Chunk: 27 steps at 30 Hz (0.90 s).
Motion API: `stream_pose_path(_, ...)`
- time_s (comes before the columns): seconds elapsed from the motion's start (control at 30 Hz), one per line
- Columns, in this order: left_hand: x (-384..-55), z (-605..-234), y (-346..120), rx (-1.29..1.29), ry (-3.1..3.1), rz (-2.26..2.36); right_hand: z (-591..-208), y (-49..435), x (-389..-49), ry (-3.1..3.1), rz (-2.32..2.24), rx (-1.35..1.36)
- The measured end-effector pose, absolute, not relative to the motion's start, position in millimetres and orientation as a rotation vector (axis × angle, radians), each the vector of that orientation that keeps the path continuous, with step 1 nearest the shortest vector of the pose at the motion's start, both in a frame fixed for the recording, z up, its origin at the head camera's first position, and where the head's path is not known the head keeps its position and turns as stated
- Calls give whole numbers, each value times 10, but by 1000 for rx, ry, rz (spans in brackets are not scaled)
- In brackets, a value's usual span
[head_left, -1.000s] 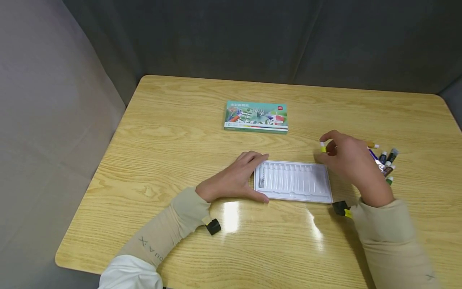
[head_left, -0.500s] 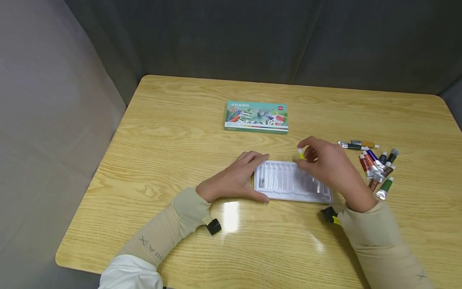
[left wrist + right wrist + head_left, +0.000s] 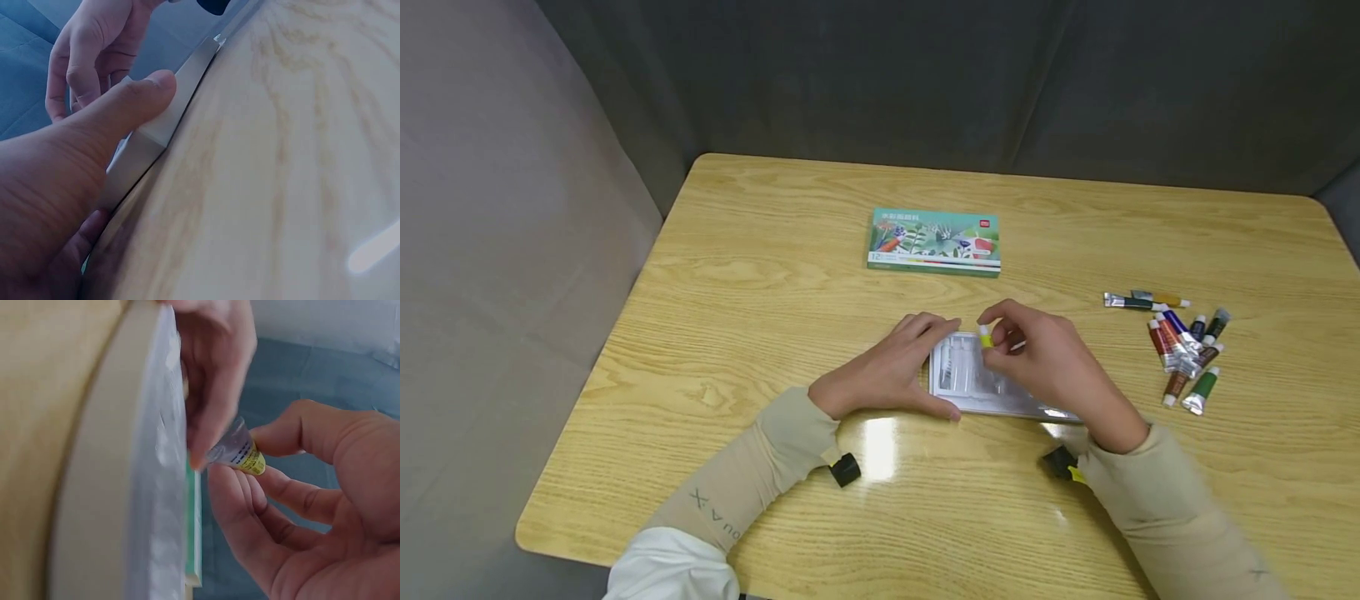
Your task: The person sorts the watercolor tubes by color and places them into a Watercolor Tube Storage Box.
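My left hand [image 3: 895, 372] holds the left end of a white plastic paint tray [image 3: 1015, 402], thumb along the near edge and fingers at the far edge. In the left wrist view the thumb lies on the tray's side wall [image 3: 134, 162]. Between thumb and fingers, my right hand [image 3: 1037, 350] pinches a small yellow paint tube [image 3: 985, 336] with a white cap, over the tray's slots near the left end. The right wrist view shows the tube's crimped silvery end and yellow label [image 3: 253, 462]. A pale tube [image 3: 947, 367] lies in the leftmost slot. My right hand hides much of the tray.
Several paint tubes [image 3: 1172, 342] in reds, browns, blue, green and ochre lie in a loose pile right of the tray. A green illustrated paint box [image 3: 934, 242] lies behind the tray. All rest on a wood-grain table [image 3: 760, 275] with dark curtain behind.
My right hand has moved left with the yellow paint tube, from beyond the tray's right end to above its left slots. My left hand has stayed on the tray.
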State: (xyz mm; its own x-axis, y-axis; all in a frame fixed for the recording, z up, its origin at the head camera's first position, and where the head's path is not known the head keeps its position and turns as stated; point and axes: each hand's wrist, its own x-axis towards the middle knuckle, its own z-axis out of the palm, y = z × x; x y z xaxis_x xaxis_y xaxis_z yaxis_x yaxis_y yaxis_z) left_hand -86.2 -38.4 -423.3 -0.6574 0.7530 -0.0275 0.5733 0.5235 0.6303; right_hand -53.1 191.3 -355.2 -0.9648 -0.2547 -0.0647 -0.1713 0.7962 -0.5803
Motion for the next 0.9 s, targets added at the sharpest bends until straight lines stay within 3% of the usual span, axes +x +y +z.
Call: stream_pose_path(0.9, -866, -4235, -394, 1114, 2455, 868, -3800, 1661, -487, 2815, -997, -310)
